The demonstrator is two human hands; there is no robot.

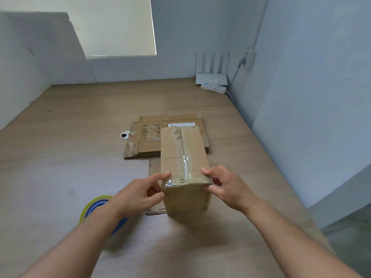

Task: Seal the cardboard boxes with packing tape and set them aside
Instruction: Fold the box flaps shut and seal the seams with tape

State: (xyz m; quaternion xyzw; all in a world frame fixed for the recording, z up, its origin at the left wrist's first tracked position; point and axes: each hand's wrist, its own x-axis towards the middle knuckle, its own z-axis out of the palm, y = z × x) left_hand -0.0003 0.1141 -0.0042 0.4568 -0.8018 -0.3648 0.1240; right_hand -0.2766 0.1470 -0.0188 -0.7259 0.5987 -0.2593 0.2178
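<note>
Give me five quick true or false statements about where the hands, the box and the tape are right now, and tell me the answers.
1. The left hand and right hand both hold the near end of the cardboard box. True.
2. Clear tape runs along the box's top seam. True.
3. The tape roll is in the right hand. False: it lies on the table beside the left forearm.
4. Flattened cardboard lies on the table behind the box. True.
5. The white router stands in the far left corner. False: it is in the far right corner, by the wall.
</note>
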